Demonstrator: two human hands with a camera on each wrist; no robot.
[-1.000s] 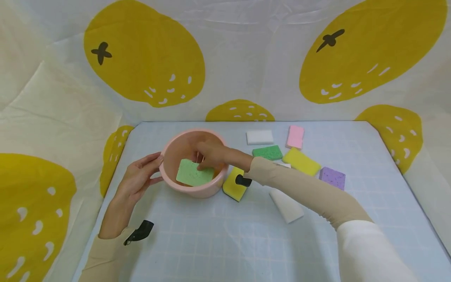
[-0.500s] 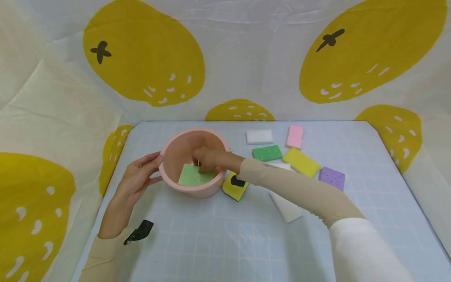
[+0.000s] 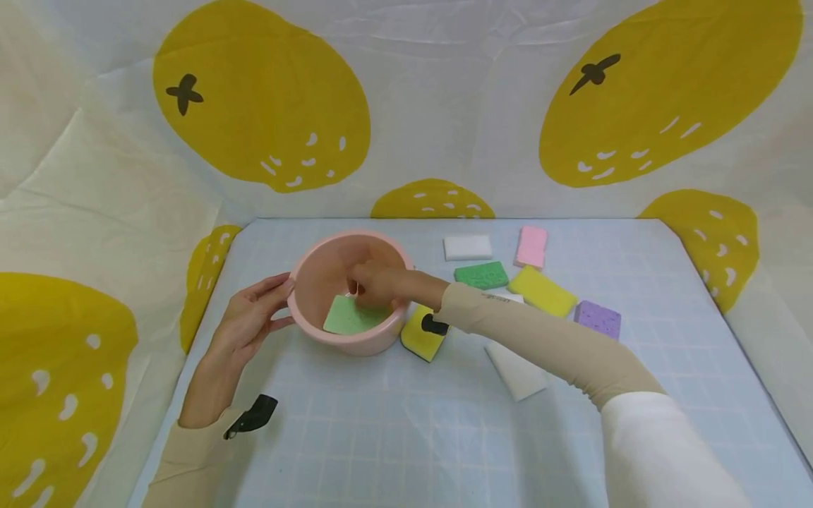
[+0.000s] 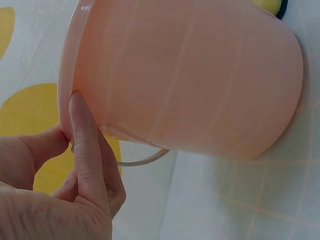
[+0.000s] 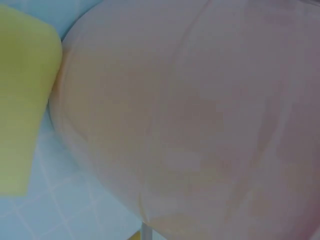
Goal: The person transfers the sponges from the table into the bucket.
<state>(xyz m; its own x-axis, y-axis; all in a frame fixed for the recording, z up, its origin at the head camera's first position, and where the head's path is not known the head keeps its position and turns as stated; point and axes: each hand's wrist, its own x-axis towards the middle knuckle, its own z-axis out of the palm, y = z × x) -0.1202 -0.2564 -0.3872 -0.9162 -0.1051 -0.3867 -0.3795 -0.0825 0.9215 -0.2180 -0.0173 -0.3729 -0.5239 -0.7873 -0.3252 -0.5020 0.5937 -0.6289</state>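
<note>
A pink bucket (image 3: 356,344) stands on the left part of the table. My left hand (image 3: 250,317) pinches its rim at the left side; in the left wrist view the thumb and fingers (image 4: 87,155) lie on either side of the rim. Inside the bucket, my right hand (image 3: 377,283) has curled fingers at a light green sponge (image 3: 346,316), which lies low and tilted there. The fingertips are partly hidden behind the hand. From the right wrist only the bucket's outer wall (image 5: 170,110) shows, beside a yellow sponge (image 5: 25,100).
Right of the bucket lie a white pad (image 3: 468,248), a pink sponge (image 3: 531,247), a dark green sponge (image 3: 481,275), a yellow sponge (image 3: 543,291), a purple sponge (image 3: 598,319) and another white pad (image 3: 517,370). My right sleeve (image 3: 533,331) passes over some of them.
The right hand has lowered the light green sponge deeper into the bucket and a little to the right. My left hand stays at the rim.
</note>
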